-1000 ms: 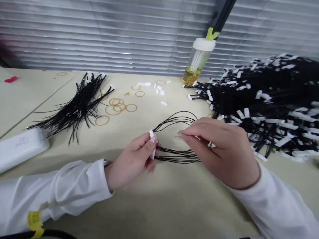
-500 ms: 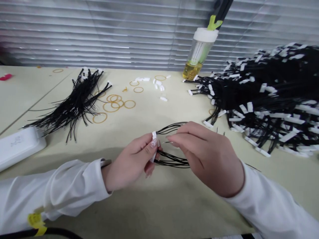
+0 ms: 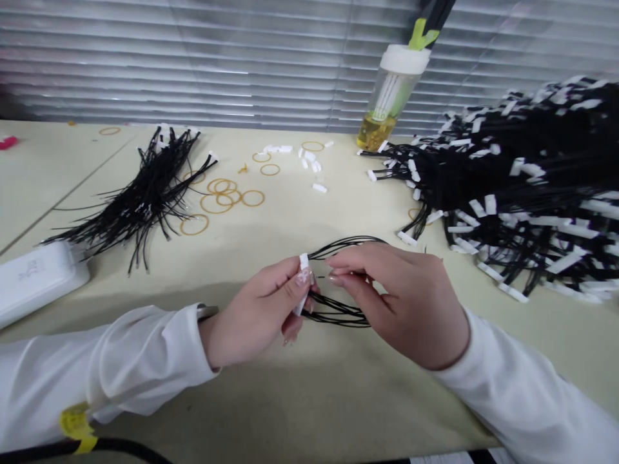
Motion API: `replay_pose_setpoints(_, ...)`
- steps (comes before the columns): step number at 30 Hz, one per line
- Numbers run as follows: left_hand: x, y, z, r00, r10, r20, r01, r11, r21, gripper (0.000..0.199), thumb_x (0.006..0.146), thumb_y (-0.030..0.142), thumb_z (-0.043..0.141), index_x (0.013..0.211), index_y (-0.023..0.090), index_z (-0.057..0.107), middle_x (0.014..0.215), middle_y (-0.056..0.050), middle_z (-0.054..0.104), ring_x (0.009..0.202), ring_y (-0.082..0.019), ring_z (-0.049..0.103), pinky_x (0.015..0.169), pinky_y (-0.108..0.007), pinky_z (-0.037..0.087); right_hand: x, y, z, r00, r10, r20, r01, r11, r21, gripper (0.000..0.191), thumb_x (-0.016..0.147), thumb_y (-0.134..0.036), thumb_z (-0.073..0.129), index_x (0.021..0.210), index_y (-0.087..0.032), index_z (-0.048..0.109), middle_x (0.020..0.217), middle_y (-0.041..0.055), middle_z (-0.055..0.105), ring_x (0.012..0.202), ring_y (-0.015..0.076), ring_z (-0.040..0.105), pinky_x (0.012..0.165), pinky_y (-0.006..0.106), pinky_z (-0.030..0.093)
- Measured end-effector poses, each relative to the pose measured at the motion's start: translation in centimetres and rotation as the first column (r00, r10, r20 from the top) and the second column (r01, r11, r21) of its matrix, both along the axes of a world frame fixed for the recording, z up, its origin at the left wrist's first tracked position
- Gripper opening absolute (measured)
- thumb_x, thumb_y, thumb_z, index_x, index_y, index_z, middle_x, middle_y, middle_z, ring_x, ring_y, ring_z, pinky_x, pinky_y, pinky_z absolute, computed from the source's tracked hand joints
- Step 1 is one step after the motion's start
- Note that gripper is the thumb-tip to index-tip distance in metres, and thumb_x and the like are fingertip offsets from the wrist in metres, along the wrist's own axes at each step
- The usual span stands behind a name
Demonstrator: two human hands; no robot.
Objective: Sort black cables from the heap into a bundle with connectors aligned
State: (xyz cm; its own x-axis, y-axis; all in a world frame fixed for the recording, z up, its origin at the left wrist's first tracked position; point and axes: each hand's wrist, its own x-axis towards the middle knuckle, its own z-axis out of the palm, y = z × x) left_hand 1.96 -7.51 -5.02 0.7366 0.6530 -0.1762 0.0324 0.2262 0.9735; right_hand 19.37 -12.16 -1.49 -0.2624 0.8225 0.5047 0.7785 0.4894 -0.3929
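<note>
My left hand pinches a long white connector housing between thumb and fingers, and the thumb covers part of it. Several black wires run from the housing's right side in two groups, curving toward and behind my right hand. The fingers of that hand are bent, with the thumb and index fingertips slightly apart, a short way right of the housing. A single thin black wire shows in the gap between the fingertips and the housing; whether its tip is inside the housing I cannot tell.
Loose black wires lie in a bundle at left, beside a white case. Yellow rubber bands and small white connectors are scattered behind my hands. A bottle stands near the blinds. Wired connectors pile up at right.
My right thumb and index fingertips have parted a little. Less of the single wire's tip shows beside the housing. My left hand keeps its hold; the view has shifted slightly.
</note>
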Motion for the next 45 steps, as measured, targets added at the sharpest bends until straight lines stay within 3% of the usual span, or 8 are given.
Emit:
replay_pose_setpoints(14, 0.2, -0.1, 0.8, 0.997, -0.052, -0.065, 0.057, 0.995, 0.082, 0.026, 0.086, 0.041, 0.035, 0.079, 0.018, 0.046, 0.05, 0.007, 0.041, 0.036, -0.004, 0.038, 0.035, -0.014, 0.03, -1.0, 0.2, -0.2, 1.0, -0.005, 0.025, 0.004, 1.0, 0.031, 0.012, 0.077, -0.007, 0.049, 0.074, -0.015, 0.058, 0.063, -0.0032, 0.06, 0.06, 0.0055, 0.051, 0.06, 0.016, 0.038)
replay_pose_setpoints(22, 0.6, 0.2, 0.7, 0.996, 0.085, -0.014, -0.086, 0.99, -0.108, 0.027, 0.083, 0.041, 0.043, 0.072, 0.017, 0.046, 0.059, 0.006, 0.045, 0.035, -0.001, 0.037, 0.036, -0.015, 0.032, 0.8, 0.5, 0.8, 0.984, -0.104, 0.145, 0.07, 0.973, 0.221, 0.015, 0.074, -0.005, 0.054, 0.084, -0.015, 0.059, 0.075, 0.0014, 0.065, 0.068, 0.0083, 0.056, 0.063, 0.017, 0.043)
replay_pose_setpoints(26, 0.8, 0.3, 0.8, 0.981, 0.193, 0.032, -0.18, 0.956, -0.233, 0.024, 0.083, 0.038, 0.044, 0.072, 0.017, 0.047, 0.058, 0.006, 0.044, 0.033, 0.0, 0.034, 0.038, -0.016, 0.033, 2.2, 0.5, 1.6, 0.962, -0.219, 0.164, 0.155, 0.93, 0.334, 0.015, 0.074, -0.009, 0.056, 0.088, -0.016, 0.059, 0.076, 0.0046, 0.064, 0.071, 0.0118, 0.058, 0.063, 0.021, 0.045)
replay_pose_setpoints(30, 1.0, 0.3, 0.9, 0.958, 0.281, 0.063, -0.249, 0.917, -0.312, 0.022, 0.085, 0.034, 0.042, 0.073, 0.016, 0.047, 0.057, 0.006, 0.045, 0.033, 0.001, 0.033, 0.04, -0.016, 0.034, 2.5, 0.0, 2.3, 0.967, -0.224, 0.122, 0.17, 0.922, 0.348, 0.013, 0.072, -0.009, 0.059, 0.083, -0.015, 0.059, 0.076, 0.0049, 0.063, 0.073, 0.0113, 0.058, 0.064, 0.02, 0.044)
replay_pose_setpoints(32, 1.0, 0.3, 1.0, 0.953, 0.294, 0.077, -0.252, 0.905, -0.342, 0.021, 0.085, 0.033, 0.042, 0.073, 0.016, 0.047, 0.058, 0.006, 0.045, 0.033, 0.001, 0.033, 0.04, -0.017, 0.034, 2.6, -0.3, 2.7, 0.979, -0.173, 0.108, 0.134, 0.944, 0.3, 0.009, 0.071, -0.009, 0.059, 0.078, -0.014, 0.059, 0.071, 0.0028, 0.062, 0.066, 0.0082, 0.056, 0.06, 0.017, 0.043)
replay_pose_setpoints(35, 1.0, 0.3, 1.2, 0.944, 0.318, 0.088, -0.264, 0.887, -0.38, 0.02, 0.086, 0.03, 0.041, 0.072, 0.016, 0.046, 0.059, 0.006, 0.045, 0.034, 0.001, 0.032, 0.042, -0.017, 0.034, 3.0, -0.6, 3.2, 0.989, -0.062, 0.132, 0.053, 0.996, 0.075, 0.006, 0.072, -0.01, 0.056, 0.072, -0.015, 0.058, 0.062, -0.0013, 0.059, 0.055, 0.0044, 0.051, 0.052, 0.015, 0.039)
replay_pose_setpoints(39, 1.1, 0.3, 1.5, 0.934, 0.345, 0.088, -0.28, 0.865, -0.416, 0.02, 0.087, 0.028, 0.038, 0.072, 0.017, 0.045, 0.059, 0.006, 0.045, 0.034, 0.0, 0.033, 0.041, -0.016, 0.034, 3.4, -0.6, 3.2, 0.985, 0.046, 0.165, -0.009, 0.975, -0.223, 0.011, 0.074, -0.012, 0.053, 0.065, -0.017, 0.057, 0.054, -0.0043, 0.053, 0.048, 0.0038, 0.045, 0.047, 0.016, 0.034)
replay_pose_setpoints(45, 1.1, 0.3, 1.5, 0.93, 0.353, 0.105, -0.276, 0.857, -0.435, 0.02, 0.088, 0.027, 0.036, 0.073, 0.017, 0.045, 0.06, 0.005, 0.046, 0.036, -0.001, 0.035, 0.042, -0.016, 0.035, 2.4, -0.2, 1.8, 0.958, 0.062, 0.279, 0.025, 0.954, -0.298, 0.013, 0.079, -0.019, 0.05, 0.078, -0.019, 0.063, 0.062, -0.0012, 0.057, 0.058, 0.0084, 0.051, 0.055, 0.021, 0.035)
